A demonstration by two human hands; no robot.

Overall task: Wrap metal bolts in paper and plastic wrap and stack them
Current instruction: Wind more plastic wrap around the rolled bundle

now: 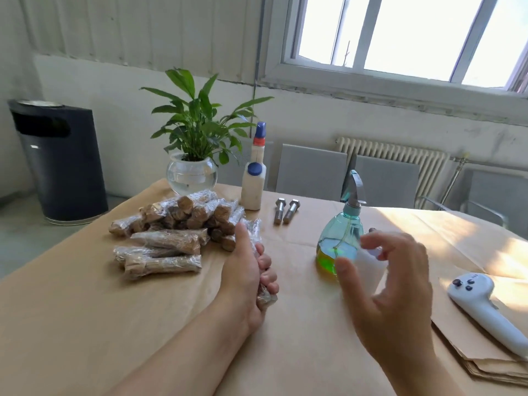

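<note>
Left hand (248,270) fingers grip a wrapped bolt (264,297) beside the pile (177,227); right hand (391,284) fingers spread, released, above the table (85,310).

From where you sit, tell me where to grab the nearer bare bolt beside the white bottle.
Pinch the right bolt across its smooth mid-shank, coming from above. It lies flat, hex head away from you, with the left bolt close alongside, so a narrow pinch seems safest.

Left hand (245,270): forearm reaches in from the lower left, thumb edge uppermost, fingers curled in a grip around a wrapped bolt (264,295), fingertips showing on the right side. Right hand (391,287): raised above the desk, fingers spread and loosely bent, thumb extended toward the left, holding nothing; slightly blurred.
</note>
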